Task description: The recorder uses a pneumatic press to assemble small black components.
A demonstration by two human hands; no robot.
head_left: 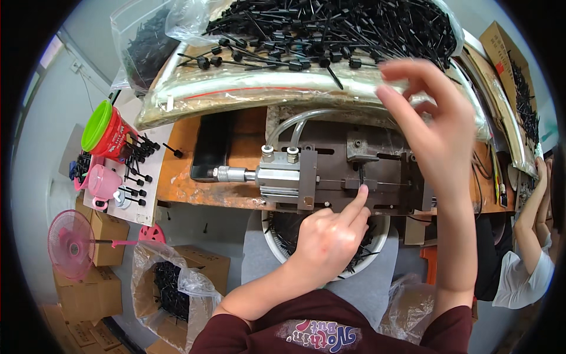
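My left hand (329, 233) is curled, with its index finger stretched up to touch a small black part (361, 175) standing in the slot of a metal press jig (354, 171) on the orange bench. My right hand (429, 121) is raised above the jig's right side, fingers spread and slightly blurred, holding nothing that I can see. Just beyond it lies a large heap of black plastic pins (330, 29) on a clear plastic sheet. A pneumatic cylinder (277, 175) with two clear hoses joins the jig from the left.
A round white bowl (384, 236) of black pins sits under the bench, on my lap. At left are a red cup with a green lid (106, 131), a pink mug (103, 182), a pink fan (71, 243) and bagged cartons (174, 286). Another person's arm (530, 218) is at right.
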